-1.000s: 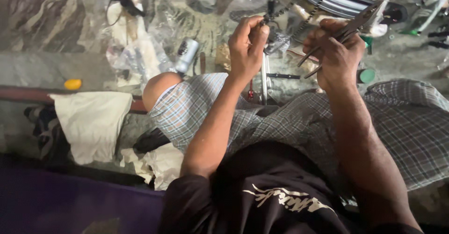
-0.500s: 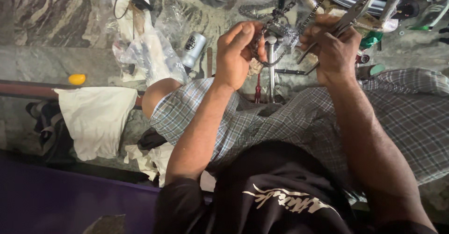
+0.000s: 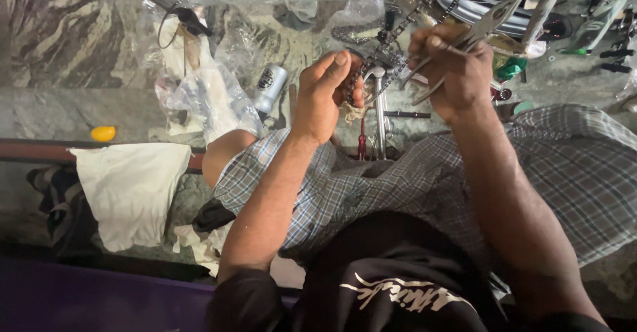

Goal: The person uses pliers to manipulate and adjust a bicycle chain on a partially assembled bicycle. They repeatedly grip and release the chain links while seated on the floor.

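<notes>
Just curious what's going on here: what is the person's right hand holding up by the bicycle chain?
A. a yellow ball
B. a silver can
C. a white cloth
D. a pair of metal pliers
D: the right hand grips a pair of metal pliers at the dark metal bicycle chain, while the small yellow ball, white cloth and silver can lie untouched.

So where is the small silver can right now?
In the head view, the silver can lies on the stone floor upper centre-left, just left of the left hand and right of the crumpled clear plastic.
</notes>
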